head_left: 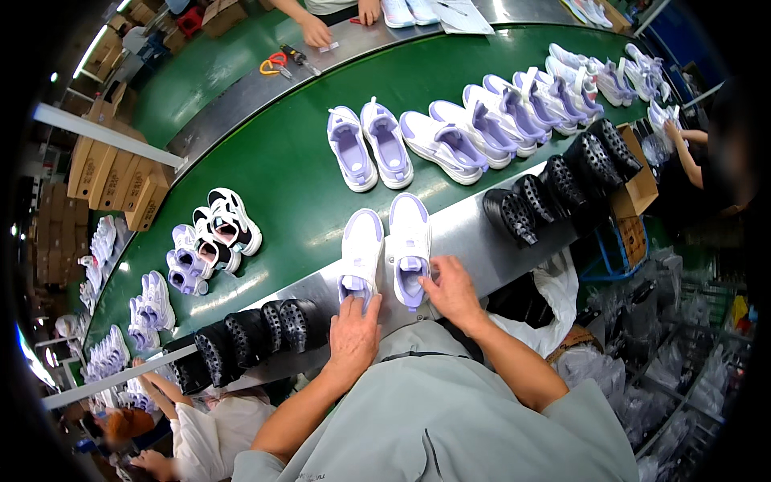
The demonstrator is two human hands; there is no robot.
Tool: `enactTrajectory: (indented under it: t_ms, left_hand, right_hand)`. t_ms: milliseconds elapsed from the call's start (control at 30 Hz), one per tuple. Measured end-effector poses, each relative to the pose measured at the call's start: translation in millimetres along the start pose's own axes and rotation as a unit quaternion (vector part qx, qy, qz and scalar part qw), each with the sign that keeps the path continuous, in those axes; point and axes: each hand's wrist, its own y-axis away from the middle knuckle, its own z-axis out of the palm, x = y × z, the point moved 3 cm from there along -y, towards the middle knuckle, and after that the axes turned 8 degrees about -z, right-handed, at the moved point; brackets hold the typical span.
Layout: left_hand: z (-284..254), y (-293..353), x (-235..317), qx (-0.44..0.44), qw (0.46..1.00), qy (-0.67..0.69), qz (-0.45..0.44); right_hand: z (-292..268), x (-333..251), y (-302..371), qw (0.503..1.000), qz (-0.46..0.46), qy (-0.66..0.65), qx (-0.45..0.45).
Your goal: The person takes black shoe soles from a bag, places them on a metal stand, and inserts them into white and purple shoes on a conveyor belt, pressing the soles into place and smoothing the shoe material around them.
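Note:
Two white-and-lilac sneakers stand side by side before me on a metal ledge, toes pointing away. The left sneaker has the fingers of my left hand closed over its heel collar, fingertips partly hidden in the opening. My right hand pinches the side of the collar on the right sneaker, thumb near the opening. Just beyond, a similar pair of sneakers sits on the green conveyor belt, openings toward me.
A long row of sneakers stretches right; black-and-white sneakers stand left. Black perforated shoe-shaped pieces line the ledge on both sides. Across the belt lie orange-handled snips near a co-worker's hand. Other people work at both sides.

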Motion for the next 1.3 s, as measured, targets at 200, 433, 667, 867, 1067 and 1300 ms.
enactTrajectory:
  t_ms: [200, 433, 667, 867, 1067, 1300]
  left_hand:
    - [39.3, -16.6, -7.5, -0.062, 0.994, 0.066, -0.056]
    - [34.7, -50.7, -0.5, -0.047, 0.993, 0.001, -0.109]
    - [-26.5, -62.5, -34.0, 0.027, 0.987, -0.096, -0.129]
    - [-24.7, -123.9, -146.4, 0.100, 0.971, -0.173, -0.129]
    - [-46.0, -186.2, -95.4, 0.119, 0.974, -0.181, -0.070]
    - [29.0, -274.4, -47.5, 0.002, 0.999, -0.044, 0.008]
  right_hand:
    - [23.0, -30.2, -21.3, 0.993, -0.105, 0.016, -0.052]
    - [-65.8, 15.3, -169.1, 0.906, -0.122, 0.397, 0.085]
    - [-101.0, 87.0, -263.4, 0.908, 0.054, 0.407, -0.081]
    - [-89.7, 102.2, -289.2, 0.919, 0.073, 0.385, -0.042]
    - [-125.4, 60.1, -303.5, 0.907, 0.014, 0.420, 0.011]
    - [31.2, -6.5, -204.4, 0.929, -0.214, 0.300, -0.032]
